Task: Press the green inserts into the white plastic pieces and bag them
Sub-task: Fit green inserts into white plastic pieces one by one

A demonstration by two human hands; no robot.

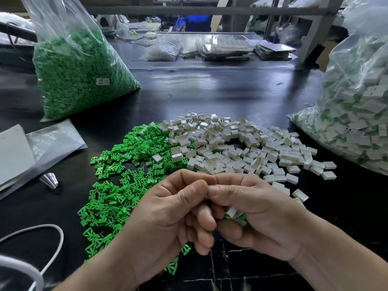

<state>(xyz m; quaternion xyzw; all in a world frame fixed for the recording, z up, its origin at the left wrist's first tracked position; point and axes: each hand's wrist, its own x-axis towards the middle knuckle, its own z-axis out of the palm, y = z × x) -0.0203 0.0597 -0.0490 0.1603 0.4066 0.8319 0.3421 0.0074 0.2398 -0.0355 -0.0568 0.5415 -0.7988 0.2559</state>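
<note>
R grip [262,217]: white pcs [231,212], axis unclear

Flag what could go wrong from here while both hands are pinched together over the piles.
1. The right hand cups several assembled pieces while pinching against the left hand; one may slip out onto the table.
2. The green inserts and white pieces overlap where the piles meet, so a dropped finished piece could get lost among them.
</note>
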